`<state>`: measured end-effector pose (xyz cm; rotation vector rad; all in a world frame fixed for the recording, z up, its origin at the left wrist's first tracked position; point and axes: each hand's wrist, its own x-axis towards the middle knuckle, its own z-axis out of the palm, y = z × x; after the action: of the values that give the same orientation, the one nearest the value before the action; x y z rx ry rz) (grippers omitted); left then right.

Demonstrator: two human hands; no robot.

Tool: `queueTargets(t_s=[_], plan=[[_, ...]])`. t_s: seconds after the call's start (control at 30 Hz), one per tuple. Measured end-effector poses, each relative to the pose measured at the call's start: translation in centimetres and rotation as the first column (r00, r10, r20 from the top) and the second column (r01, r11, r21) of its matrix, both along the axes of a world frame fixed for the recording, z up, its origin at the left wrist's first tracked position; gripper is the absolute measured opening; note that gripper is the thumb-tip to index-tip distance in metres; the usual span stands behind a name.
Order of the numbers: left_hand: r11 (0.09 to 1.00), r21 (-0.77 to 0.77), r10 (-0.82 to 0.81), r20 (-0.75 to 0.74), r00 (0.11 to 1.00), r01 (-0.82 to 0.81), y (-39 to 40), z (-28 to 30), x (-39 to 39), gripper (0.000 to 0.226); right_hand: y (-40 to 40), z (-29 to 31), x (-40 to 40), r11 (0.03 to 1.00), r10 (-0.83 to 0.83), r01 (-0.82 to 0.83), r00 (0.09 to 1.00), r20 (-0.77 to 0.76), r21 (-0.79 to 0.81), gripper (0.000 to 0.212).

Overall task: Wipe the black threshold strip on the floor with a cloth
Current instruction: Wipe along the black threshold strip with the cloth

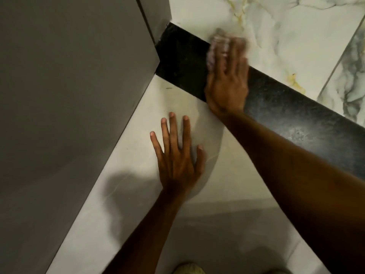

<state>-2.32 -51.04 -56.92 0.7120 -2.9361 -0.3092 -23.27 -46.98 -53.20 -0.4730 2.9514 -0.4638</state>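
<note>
Bare forearms (292, 155), pale shoe (188, 268)

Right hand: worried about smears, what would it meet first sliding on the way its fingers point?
Probably the marbled wall tile above the black skirting; the cloth under the right hand is at that edge, though blurred.

Dim warm light, motion-blurred right hand (227, 80), soft shadows on floor (122, 204), wide-angle bending

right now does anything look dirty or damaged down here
The black strip shows pale, dusty smears right of the right hand, which presses a cloth on it. A small dark fleck lies on the floor tile near the corner. Nothing looks broken.
</note>
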Motion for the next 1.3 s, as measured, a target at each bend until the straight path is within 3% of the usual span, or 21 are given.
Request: queueTargets(t_s=[0.13,0.23,0.33,0.47,0.5,0.63,0.7,0.77,0.83,0.9,0.97,1.0,1.1,1.2,1.23,1.3], plan=[[0.999,-0.034,0.038,0.004,0.999,-0.038,0.0,-0.1,0.1,0.075,-2.3,0.8,4.3,0.887,0.462,-0.462,0.886,0.032,-0.026,0.063],[0.997,-0.073,0.032,0.056,0.998,-0.028,0.1,0.0,0.1,0.080,2.1,0.6,6.5,0.826,0.560,-0.561,0.828,0.034,0.057,0.061],[0.999,-0.035,0.030,0.036,0.999,-0.029,0.1,0.4,0.0,0.080,4.4,0.4,4.3,0.884,0.465,-0.463,0.885,-0.009,0.067,0.060],[0.998,-0.041,0.038,-0.018,0.999,-0.039,0.1,0.2,-0.1,0.077,-0.8,0.7,-0.8,0.991,0.133,-0.132,0.991,-0.019,0.036,0.062],[0.998,-0.048,0.039,-0.027,0.999,-0.040,0.1,0.1,-0.2,0.077,-2.6,0.6,-1.5,0.989,0.146,-0.145,0.989,-0.015,0.029,0.063],[0.998,-0.046,0.048,-0.017,0.999,-0.049,0.1,0.3,-0.3,0.078,-5.1,0.8,0.1,0.886,0.462,-0.463,0.886,-0.022,-0.017,0.064],[0.996,-0.065,0.055,-0.006,0.998,-0.055,0.1,0.4,-0.2,0.078,-2.0,1.0,2.5,0.837,0.548,-0.548,0.837,-0.007,0.002,0.062],[0.997,-0.068,0.036,-0.015,0.999,-0.037,0.0,0.3,-0.1,0.078,3.3,0.7,4.9,0.849,0.527,-0.526,0.850,-0.010,0.046,0.060],[0.999,-0.050,-0.007,-0.022,1.000,0.006,-0.1,0.2,0.0,0.075,9.3,0.3,5.6,0.933,0.356,-0.354,0.934,-0.029,0.066,0.060],[0.998,-0.046,-0.042,-0.024,0.999,0.041,-0.3,0.2,0.0,0.073,12.6,0.3,3.9,0.992,0.076,-0.068,0.995,-0.068,0.104,0.061],[0.995,-0.040,-0.096,-0.031,0.995,0.094,-0.2,0.1,0.0,0.071,12.4,0.2,1.2,0.982,-0.150,0.157,0.986,-0.077,0.104,0.059],[0.993,-0.039,-0.115,-0.046,0.992,0.114,-0.2,0.2,0.0,0.070,11.4,0.1,-0.1,0.978,-0.183,0.189,0.980,-0.072,0.086,0.059],[0.990,-0.022,-0.143,-0.094,0.985,0.141,-0.2,0.4,0.1,0.067,8.4,0.1,-0.6,0.998,0.018,-0.015,0.999,-0.048,0.068,0.061],[0.968,0.025,-0.247,-0.080,0.966,0.250,0.4,0.9,0.1,0.066,11.5,0.6,5.8,0.972,0.231,-0.230,0.973,-0.013,0.040,0.060],[0.954,0.027,-0.297,-0.054,0.953,0.298,0.7,1.1,0.1,0.067,13.7,0.7,8.7,0.970,0.241,-0.241,0.971,0.006,0.037,0.061],[0.915,0.050,-0.399,-0.025,0.917,0.400,2.7,1.4,-0.4,0.068,19.5,0.6,13.2,0.994,0.098,-0.096,0.995,-0.034,0.057,0.061]])
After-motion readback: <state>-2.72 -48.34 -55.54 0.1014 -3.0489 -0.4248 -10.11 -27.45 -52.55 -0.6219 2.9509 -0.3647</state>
